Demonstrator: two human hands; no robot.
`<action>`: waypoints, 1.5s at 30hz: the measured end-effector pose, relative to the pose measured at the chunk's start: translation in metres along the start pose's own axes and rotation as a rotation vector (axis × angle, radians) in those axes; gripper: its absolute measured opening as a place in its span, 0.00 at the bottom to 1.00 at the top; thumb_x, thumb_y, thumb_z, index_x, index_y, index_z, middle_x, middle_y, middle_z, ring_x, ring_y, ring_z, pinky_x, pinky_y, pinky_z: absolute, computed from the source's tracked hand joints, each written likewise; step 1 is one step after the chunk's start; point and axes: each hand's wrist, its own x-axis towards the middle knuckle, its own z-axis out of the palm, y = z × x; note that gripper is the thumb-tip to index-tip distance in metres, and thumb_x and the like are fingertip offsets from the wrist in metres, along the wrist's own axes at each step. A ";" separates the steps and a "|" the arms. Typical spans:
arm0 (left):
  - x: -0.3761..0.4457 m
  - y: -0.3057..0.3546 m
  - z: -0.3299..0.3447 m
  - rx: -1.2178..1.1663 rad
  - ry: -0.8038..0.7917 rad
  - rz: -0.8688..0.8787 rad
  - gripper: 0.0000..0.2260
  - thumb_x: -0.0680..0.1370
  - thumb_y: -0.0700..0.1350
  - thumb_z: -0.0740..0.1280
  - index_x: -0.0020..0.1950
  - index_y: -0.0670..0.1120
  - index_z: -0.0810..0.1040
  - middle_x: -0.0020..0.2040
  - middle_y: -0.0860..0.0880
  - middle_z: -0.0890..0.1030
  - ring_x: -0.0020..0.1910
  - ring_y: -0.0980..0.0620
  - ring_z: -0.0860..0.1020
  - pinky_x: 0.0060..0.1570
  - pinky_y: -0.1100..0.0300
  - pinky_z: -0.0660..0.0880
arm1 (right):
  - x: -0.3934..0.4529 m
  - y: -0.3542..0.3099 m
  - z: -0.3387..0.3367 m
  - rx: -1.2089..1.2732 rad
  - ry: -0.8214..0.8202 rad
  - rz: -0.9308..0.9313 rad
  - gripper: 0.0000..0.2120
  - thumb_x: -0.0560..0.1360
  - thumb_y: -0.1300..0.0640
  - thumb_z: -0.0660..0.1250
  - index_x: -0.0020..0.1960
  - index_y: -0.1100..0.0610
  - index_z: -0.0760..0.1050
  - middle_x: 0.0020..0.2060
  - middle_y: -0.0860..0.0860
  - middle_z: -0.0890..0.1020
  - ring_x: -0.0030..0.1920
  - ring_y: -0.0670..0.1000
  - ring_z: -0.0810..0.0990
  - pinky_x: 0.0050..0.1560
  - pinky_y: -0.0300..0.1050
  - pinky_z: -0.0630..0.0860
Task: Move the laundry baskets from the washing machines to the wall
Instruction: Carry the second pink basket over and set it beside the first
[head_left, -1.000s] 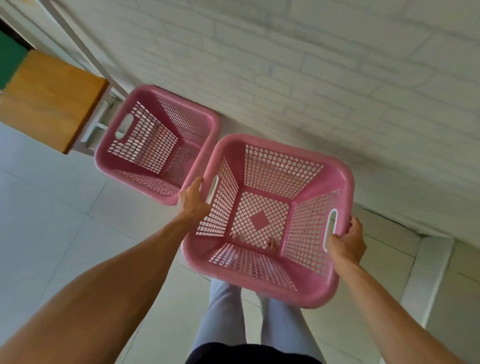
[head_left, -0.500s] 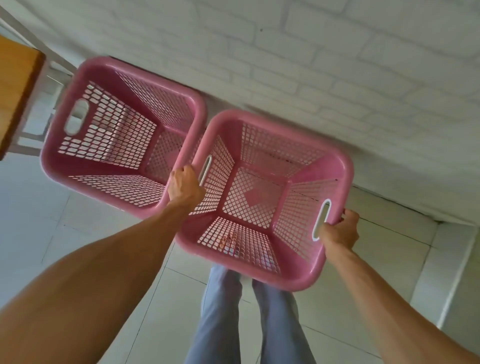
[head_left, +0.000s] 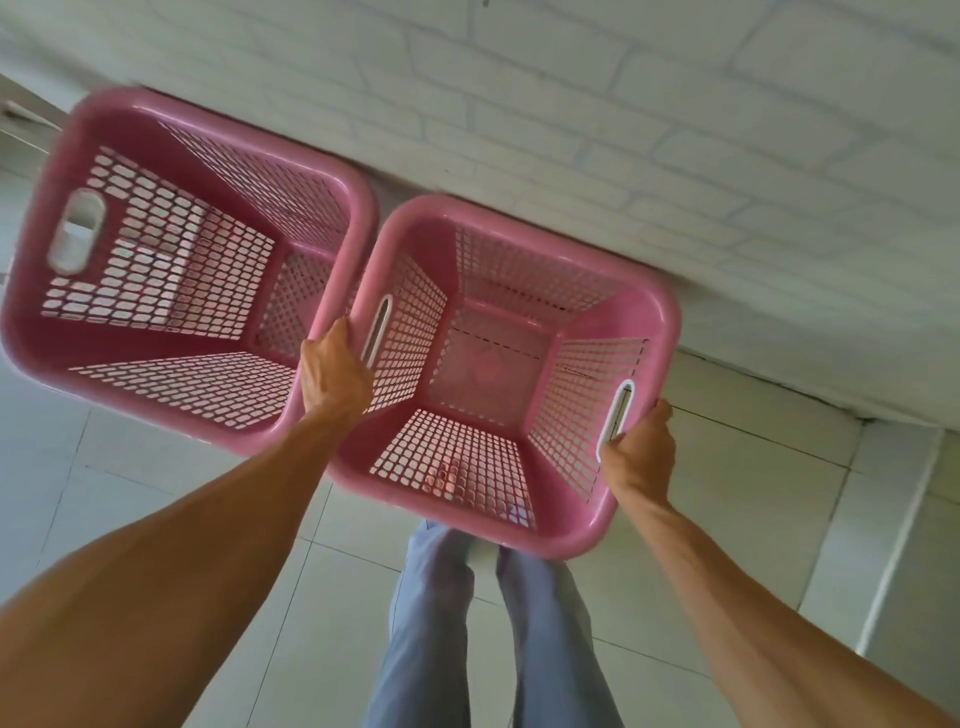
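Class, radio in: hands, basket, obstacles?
Left hand and right hand grip held basket handles. Second basket alongside, by wall. Nothing blocking.

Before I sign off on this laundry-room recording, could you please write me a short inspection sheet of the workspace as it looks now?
Surface: pale tiled floor, bare where visible.
Job's things: two empty pink baskets. The left basket sits close to the wall; the right basket is held beside it, rims about touching. Whether it rests on the floor cannot be told.
Clutter: nothing seen.
Grips: left hand closed on the right basket's left handle rim; right hand closed on its right handle.
Cables: nothing seen.
Surroundings: white brick wall behind both baskets; the person's grey trouser legs below.
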 end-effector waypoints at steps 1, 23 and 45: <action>-0.001 -0.001 0.001 -0.003 0.011 0.012 0.11 0.78 0.33 0.63 0.59 0.41 0.76 0.47 0.40 0.82 0.46 0.39 0.82 0.48 0.42 0.82 | 0.000 0.000 0.000 -0.034 -0.007 -0.012 0.25 0.73 0.70 0.70 0.67 0.65 0.65 0.52 0.61 0.81 0.37 0.57 0.81 0.36 0.43 0.80; -0.166 0.070 -0.089 -0.050 -0.305 0.423 0.27 0.74 0.32 0.61 0.73 0.46 0.70 0.53 0.43 0.84 0.50 0.41 0.82 0.51 0.45 0.82 | -0.172 -0.047 -0.083 -0.148 -0.196 -0.222 0.30 0.77 0.65 0.67 0.76 0.61 0.60 0.70 0.57 0.69 0.66 0.56 0.75 0.59 0.53 0.80; -0.408 0.217 -0.061 0.371 -0.687 1.132 0.25 0.77 0.38 0.61 0.74 0.48 0.70 0.73 0.47 0.72 0.71 0.49 0.71 0.73 0.56 0.60 | -0.316 0.157 -0.228 0.410 0.191 0.287 0.31 0.78 0.65 0.62 0.79 0.61 0.57 0.76 0.56 0.65 0.73 0.59 0.67 0.67 0.50 0.70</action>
